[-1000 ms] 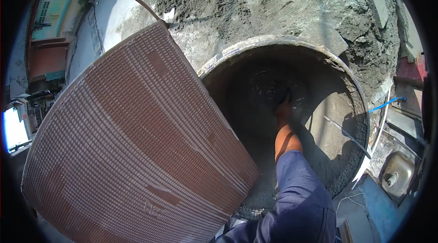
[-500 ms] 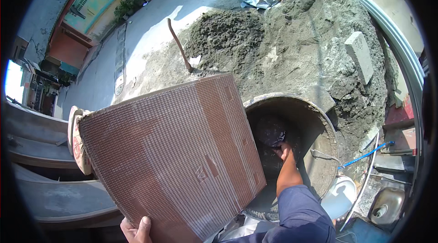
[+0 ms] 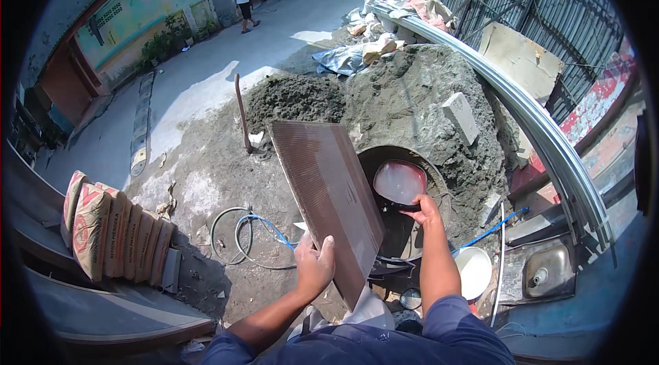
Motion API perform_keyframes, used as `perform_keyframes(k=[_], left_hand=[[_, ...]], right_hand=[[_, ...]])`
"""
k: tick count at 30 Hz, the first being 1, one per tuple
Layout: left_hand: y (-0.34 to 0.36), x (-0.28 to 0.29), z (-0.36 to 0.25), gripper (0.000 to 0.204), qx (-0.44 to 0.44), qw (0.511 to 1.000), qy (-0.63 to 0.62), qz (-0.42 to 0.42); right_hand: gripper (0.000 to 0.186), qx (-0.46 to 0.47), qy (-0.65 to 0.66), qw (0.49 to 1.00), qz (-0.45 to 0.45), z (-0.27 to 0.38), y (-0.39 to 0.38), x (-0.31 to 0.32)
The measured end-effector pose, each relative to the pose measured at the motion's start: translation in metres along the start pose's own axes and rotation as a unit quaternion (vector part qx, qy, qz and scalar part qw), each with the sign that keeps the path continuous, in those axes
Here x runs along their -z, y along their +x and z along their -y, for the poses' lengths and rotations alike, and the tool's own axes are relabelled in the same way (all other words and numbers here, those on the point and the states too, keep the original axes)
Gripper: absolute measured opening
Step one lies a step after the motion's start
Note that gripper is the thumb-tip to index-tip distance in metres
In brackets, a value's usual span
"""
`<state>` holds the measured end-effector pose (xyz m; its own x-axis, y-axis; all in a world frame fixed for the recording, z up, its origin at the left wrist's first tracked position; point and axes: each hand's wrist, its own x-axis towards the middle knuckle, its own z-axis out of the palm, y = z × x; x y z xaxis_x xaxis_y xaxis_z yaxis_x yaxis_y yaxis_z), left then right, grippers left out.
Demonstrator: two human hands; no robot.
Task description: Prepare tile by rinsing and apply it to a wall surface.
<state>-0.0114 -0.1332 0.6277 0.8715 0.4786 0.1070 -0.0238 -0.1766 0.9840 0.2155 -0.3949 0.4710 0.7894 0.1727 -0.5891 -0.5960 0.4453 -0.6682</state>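
Observation:
My left hand [image 3: 314, 265] grips the near left edge of a large brown tile [image 3: 320, 193] with a gridded back, which stands steeply tilted beside a round drum [image 3: 446, 221] with cement-crusted insides. My right hand [image 3: 426, 211] is closed on the near edge of a red scoop or small basin [image 3: 400, 182] full of cloudy grey water, held up over the drum's opening. The tile hides the drum's left part.
Stacked cement bags [image 3: 118, 231] stand left. Coiled hose [image 3: 237, 245], upright wooden handle [image 3: 242, 111], sand pile [image 3: 405, 77], concrete block [image 3: 460, 118], white bucket [image 3: 471, 276], metal sink [image 3: 542, 274] and long metal profiles [image 3: 535, 118] surround me. A person [image 3: 244, 1] walks along the alley.
My right hand has come up from deep in the drum with the water-filled scoop. The tile in my left hand now stands more upright and narrower in view. The view has lifted toward the alley.

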Motion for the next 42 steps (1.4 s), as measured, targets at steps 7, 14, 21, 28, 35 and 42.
perform_keyframes(k=[7,14,21,28,35,42], left_hand=[[-0.018,-0.031,0.017,0.026,-0.121,0.993,0.009,-0.006],[-0.033,-0.048,0.024,0.033,-0.131,0.991,0.003,-0.014],[-0.047,-0.058,0.029,0.024,-0.120,0.993,-0.012,0.003],[-0.039,-0.061,0.037,0.028,-0.117,0.992,-0.039,-0.012],[0.022,-0.025,0.010,0.037,-0.069,0.982,-0.175,0.013],[0.056,-0.025,-0.005,0.038,-0.127,0.984,-0.126,-0.011]], right_hand=[[0.036,0.004,-0.071,0.996,0.051,0.026,-0.065,-0.045],[0.023,0.065,-0.183,0.980,0.047,0.049,-0.093,-0.098],[0.025,0.085,-0.318,0.943,0.051,0.066,-0.073,-0.094],[0.026,0.080,-0.394,0.913,0.075,0.078,-0.099,-0.115],[0.022,0.106,-0.425,0.896,0.070,0.090,-0.170,-0.180],[0.015,0.185,-0.434,0.874,0.116,0.116,-0.140,-0.185]])
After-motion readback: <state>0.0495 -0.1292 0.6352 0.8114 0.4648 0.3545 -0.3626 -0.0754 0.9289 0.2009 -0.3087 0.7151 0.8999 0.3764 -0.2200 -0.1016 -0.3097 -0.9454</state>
